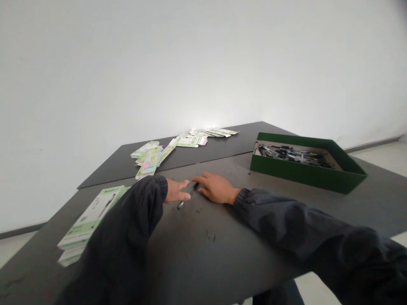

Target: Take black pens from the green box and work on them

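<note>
A dark-capped, clear-bodied pen point(187, 198) slants over the grey table between my two hands. My right hand point(218, 188) reaches in from the right, its fingertips and thumb closed around the far, dark end of the pen. Just left of the pen is my left hand point(177, 190), with thumb and fingers apart and nothing held in them. Whether its fingertips touch the pen I cannot tell. Dark sleeves cover both of my forearms.
On the right stands a green box point(299, 170) holding many loose pens point(294, 155). Printed cartons point(92, 218) are stacked at left, partly behind my left sleeve. Colourful cards point(151, 161) and flattened cartons point(190, 140) lie farther back. Small dark scraps point(210, 236) dot the table point(203, 262).
</note>
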`<state>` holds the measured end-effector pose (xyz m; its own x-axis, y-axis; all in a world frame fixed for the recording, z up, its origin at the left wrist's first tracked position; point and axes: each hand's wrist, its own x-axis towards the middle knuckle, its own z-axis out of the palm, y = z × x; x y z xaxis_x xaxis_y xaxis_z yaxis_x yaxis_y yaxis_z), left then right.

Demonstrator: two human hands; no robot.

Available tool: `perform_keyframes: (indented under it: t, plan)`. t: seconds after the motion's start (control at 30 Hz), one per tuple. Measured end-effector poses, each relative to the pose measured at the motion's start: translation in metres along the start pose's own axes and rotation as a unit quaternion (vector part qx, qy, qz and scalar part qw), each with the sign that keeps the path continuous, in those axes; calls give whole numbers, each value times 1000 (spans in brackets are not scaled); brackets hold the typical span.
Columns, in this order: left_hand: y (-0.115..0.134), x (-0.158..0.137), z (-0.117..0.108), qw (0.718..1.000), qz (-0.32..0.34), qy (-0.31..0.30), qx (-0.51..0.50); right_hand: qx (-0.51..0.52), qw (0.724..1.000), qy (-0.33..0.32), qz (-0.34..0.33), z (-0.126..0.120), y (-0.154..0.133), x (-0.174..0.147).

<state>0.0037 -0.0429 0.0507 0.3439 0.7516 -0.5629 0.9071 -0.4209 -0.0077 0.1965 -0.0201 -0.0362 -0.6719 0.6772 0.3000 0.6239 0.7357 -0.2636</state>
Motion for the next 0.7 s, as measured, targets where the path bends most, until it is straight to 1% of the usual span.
perform_keyframes:
  t: [0.1, 0.2, 0.3, 0.37, 0.47, 0.57, 0.7]
  plan:
    - [-6, -7, -1, 1000, 0, -2, 9, 1, 999, -20, -27, 7, -11, 3]
    - [-15, -12, 6, 999, 20, 26, -8, -11, 1000, -27, -11, 16, -21, 15]
    - [-24, -15, 15, 998, 32, 13, -56, -20, 1000, -16, 8, 27, -32, 33]
    - [-26, -16, 20, 996, 43, 15, -74, -17, 1000, -7, 14, 35, -40, 45]
    - [-23, -16, 25, 996, 56, 33, -67, 2, 1000, -19, -4, 46, -51, 61]
    - [-16, -15, 26, 997, 37, 52, -35, 20, 999, -22, -31, 55, -59, 73]
    - [-8, -17, 28, 998, -11, 56, -5, 30, 998, -5, -59, 57, -63, 81]
